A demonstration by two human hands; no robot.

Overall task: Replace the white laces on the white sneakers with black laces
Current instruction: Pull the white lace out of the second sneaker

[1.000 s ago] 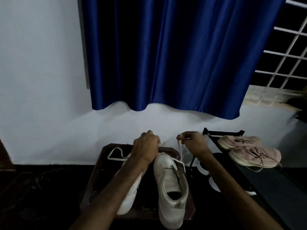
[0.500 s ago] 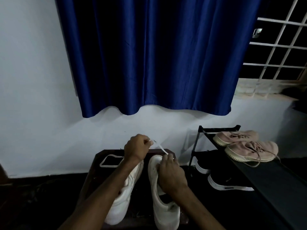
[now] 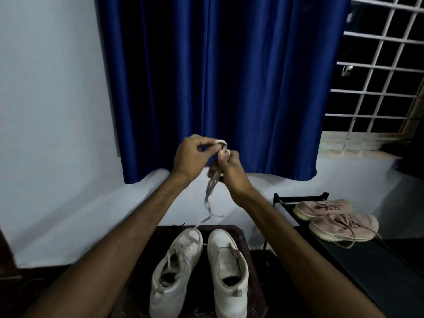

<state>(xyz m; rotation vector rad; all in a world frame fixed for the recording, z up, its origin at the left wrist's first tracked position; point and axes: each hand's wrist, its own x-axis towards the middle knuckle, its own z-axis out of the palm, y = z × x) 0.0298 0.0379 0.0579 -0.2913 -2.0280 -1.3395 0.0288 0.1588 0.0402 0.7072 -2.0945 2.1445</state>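
Both hands, left hand [image 3: 192,154] and right hand [image 3: 229,164], are raised together, pinching a looped white lace [image 3: 211,191] above the white sneakers [image 3: 202,271].

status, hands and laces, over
Left hand and right hand both pinch white lace, raised, looped at top. Tail hangs toward left sneaker, laced; right sneaker looks unlaced. Nothing in the way.

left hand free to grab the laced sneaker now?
Probably not yet: left hand and right hand both grip the white lace. The way down to the laced sneaker looks open.
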